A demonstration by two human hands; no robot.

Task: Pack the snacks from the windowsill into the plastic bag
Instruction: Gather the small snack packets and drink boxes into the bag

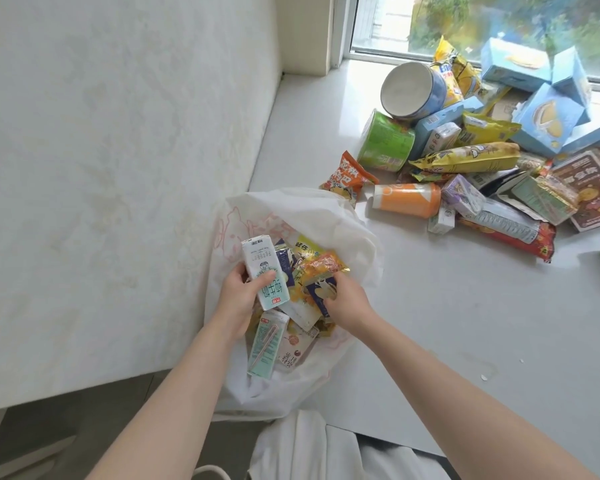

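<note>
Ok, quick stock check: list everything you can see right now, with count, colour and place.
plastic bag: one, white, open at the sill's near edge
milk carton: one, white and pale green, above the bag
snack packet: one, orange and yellow, at the bag's mouth
orange cup: one, on its side beside the pile
green tub: one, on its side
blue boxes: several, by the window
left hand: grip on milk carton
right hand: grip on snack packet

White plastic bag (312, 216) (pink print); mint-and-white milk carton (262, 271).
</note>
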